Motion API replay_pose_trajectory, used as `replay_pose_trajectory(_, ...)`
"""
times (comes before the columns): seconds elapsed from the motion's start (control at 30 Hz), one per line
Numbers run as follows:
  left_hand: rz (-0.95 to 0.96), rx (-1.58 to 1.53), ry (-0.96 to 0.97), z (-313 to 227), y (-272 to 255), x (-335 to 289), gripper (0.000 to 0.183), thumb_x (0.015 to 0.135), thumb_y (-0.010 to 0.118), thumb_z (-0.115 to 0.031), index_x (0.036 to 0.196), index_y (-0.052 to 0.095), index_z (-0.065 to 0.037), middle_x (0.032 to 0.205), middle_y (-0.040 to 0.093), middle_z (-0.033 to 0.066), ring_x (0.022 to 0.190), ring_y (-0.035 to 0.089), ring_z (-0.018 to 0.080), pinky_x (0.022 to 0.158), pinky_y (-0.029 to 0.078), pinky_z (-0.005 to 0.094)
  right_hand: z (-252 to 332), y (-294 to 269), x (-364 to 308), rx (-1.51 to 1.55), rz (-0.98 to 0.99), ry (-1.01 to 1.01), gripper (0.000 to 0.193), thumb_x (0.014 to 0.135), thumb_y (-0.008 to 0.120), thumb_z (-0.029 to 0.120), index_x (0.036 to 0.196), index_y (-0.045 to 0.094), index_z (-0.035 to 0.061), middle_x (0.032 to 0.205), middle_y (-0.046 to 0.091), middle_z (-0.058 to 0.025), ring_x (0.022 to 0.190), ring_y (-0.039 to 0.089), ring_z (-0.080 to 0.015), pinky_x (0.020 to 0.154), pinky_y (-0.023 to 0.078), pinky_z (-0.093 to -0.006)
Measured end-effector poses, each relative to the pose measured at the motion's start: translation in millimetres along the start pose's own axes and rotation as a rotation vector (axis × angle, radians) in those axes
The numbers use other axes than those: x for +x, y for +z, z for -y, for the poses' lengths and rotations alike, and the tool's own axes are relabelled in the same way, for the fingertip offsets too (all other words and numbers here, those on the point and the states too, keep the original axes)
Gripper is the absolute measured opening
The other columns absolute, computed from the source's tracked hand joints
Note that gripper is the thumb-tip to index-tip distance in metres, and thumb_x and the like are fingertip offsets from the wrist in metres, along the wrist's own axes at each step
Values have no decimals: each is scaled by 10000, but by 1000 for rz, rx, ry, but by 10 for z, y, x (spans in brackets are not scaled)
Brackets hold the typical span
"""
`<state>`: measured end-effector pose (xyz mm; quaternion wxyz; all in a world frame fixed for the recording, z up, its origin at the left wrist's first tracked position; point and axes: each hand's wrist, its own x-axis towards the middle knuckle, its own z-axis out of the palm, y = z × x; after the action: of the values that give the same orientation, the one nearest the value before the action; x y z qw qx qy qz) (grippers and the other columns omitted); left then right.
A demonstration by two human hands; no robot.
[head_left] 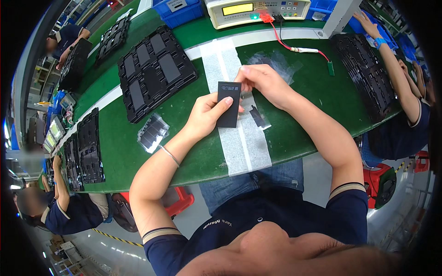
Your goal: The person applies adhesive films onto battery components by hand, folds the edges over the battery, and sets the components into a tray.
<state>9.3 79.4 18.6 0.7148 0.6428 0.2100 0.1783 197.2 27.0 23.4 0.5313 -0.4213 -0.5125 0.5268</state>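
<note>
My left hand [207, 112] grips a flat black phone battery [228, 110] by its sides, thumb across its face. The battery stands over a white cloth strip [251, 149] on the green table. At the battery's upper right corner, my right hand [262, 82] has its thumb and forefinger pinched together; whatever lies between them is too small to make out. A small clear sheet with black strips [260, 117] lies just right of the battery. Another clear sheet with black pieces [153, 133] rests left of my left forearm.
A black tray [189, 69] of flat dark packs lies at the back left. Behind stands a tester [258, 13], its red lead [309, 50] ending in a small green board [331, 68]. Clear films [276, 64] lie behind my right hand. Stacked trays [363, 76] and co-workers flank me.
</note>
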Motion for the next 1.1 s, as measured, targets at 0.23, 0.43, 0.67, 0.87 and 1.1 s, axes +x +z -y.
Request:
replay_pose_trajectory(0.23,-15,-24,-1,19,-14,2,278,905,469,-219,980,572,28,837,634,69,751,572,94,686,470,233,23,92,-24,-527,-100,-276,149,807,584,130,716,563,13,667,502,-9,580,444,-94,543,360,-227)
replay_pose_trajectory(0.43,53,-138,-12,-30,-62,8,223,911,442,-182,1006,495,13,759,569,56,677,572,119,619,479,249,15,165,-26,-569,-190,-357,147,790,590,114,702,547,5,645,473,-22,555,426,-94,510,338,-232)
replay_pose_trajectory(0.67,-167,84,68,-236,-392,-26,167,851,533,-71,981,545,33,739,571,47,633,568,92,551,476,212,28,-56,13,-434,-316,-262,83,796,575,80,784,566,-2,719,525,-11,616,456,-66,565,370,-209)
replay_pose_trajectory(0.87,-699,448,336,-395,-1119,-108,147,787,632,-83,884,587,18,727,570,19,583,526,64,508,438,198,49,-40,9,-574,-274,-286,92,806,559,95,798,570,4,747,527,-20,635,469,-82,585,381,-218)
replay_pose_trajectory(1.1,-837,1252,479,-412,-1493,-224,122,782,594,-79,888,628,-31,834,595,85,689,581,219,622,461,285,51,55,-10,-624,-176,-328,90,787,573,92,780,575,2,713,526,-32,595,466,-99,558,388,-233)
